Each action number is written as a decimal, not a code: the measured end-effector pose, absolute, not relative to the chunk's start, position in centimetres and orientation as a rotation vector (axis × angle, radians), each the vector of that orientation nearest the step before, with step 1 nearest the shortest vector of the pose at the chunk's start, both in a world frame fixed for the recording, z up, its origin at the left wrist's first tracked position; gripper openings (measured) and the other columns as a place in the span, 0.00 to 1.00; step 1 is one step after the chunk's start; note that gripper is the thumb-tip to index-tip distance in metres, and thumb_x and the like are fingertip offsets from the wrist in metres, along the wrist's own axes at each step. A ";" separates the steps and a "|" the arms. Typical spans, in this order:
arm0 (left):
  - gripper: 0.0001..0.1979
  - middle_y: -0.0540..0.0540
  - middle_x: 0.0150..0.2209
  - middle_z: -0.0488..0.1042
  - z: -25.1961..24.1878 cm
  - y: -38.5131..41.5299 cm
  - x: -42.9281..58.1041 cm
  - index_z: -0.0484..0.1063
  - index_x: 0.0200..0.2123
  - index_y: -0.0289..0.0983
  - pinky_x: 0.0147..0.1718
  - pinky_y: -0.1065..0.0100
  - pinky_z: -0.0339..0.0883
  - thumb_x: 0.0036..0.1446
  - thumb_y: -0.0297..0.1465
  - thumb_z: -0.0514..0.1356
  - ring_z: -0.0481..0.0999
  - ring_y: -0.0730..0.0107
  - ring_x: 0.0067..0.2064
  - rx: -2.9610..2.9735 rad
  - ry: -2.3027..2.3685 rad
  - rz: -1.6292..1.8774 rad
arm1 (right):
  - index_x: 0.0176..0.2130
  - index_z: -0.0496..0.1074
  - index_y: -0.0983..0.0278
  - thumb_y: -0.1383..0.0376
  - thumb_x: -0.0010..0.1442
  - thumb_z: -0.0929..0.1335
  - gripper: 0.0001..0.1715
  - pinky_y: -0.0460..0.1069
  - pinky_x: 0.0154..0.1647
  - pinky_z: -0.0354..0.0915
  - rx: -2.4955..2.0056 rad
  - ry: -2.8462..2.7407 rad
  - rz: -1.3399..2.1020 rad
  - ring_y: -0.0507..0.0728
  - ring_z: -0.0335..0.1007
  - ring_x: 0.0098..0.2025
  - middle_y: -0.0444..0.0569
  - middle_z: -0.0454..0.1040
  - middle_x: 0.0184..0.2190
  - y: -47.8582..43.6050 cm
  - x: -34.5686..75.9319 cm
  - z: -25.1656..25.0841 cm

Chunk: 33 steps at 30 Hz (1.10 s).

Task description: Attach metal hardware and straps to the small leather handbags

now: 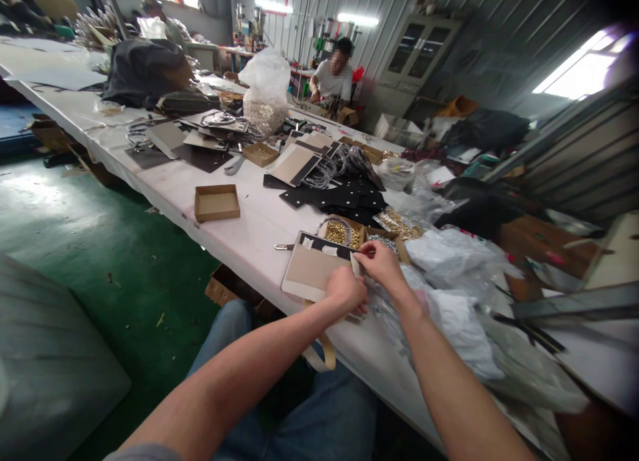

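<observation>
On the table's near edge lies a flat beige panel (315, 267) with a black band along its far side and small white pieces stuck on that band. My left hand (347, 289) rests over the panel's right part with its fingers curled; what they hold is hidden. My right hand (382, 265) pinches a short pale strip of tape (355, 265) at the panel's right end. A longer cream strip (327, 354) hangs below the table edge, over my lap. A metal zip pull or clip (283, 247) sticks out left of the panel.
Beyond the panel stand boxes of gold studs (341, 233) and silver studs (382, 238). A shallow cardboard box (217, 203) sits farther left. Black pieces (329, 198) and stacked panels (294, 161) lie mid-table. Plastic bags (449, 261) crowd the right. A person (333, 78) works beyond.
</observation>
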<state>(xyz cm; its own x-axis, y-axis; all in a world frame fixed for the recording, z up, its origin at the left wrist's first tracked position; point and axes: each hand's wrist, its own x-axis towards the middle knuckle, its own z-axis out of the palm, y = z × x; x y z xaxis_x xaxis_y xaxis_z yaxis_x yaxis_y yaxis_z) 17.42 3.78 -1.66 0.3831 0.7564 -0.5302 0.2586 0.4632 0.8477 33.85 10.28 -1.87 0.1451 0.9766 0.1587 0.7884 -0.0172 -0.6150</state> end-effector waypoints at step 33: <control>0.23 0.38 0.25 0.80 -0.3 2.2 14.5 0.76 0.29 0.35 0.25 0.64 0.73 0.70 0.46 0.67 0.79 0.59 0.21 1.140 1.123 0.506 | 0.56 0.87 0.62 0.57 0.51 0.81 0.33 0.52 0.45 0.76 -1.718 -2.017 0.886 0.59 0.80 0.41 0.53 0.87 0.51 12.0 35.4 1.0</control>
